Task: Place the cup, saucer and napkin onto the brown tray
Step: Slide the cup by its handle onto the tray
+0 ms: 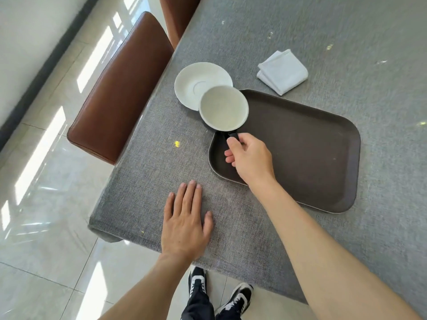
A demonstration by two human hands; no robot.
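Observation:
A cup (pixel 223 108), white inside with a dark handle, hangs over the left far corner of the brown tray (pixel 300 146). My right hand (pixel 248 158) pinches its handle from the near side. The cup's rim overlaps the white saucer (pixel 196 83), which lies on the grey tablecloth just left of the tray. A folded white napkin (pixel 283 71) rests on the cloth beyond the tray's far edge. My left hand (pixel 186 224) lies flat on the cloth near the table's front corner, fingers spread, holding nothing.
The table (pixel 323 31) has a grey cloth over it, and its left edge runs close to the saucer. Two brown leather chairs (pixel 120 88) stand along that left side. A glossy tiled floor (pixel 46 227) lies below, with my shoes (pixel 196 282) at the table's front edge.

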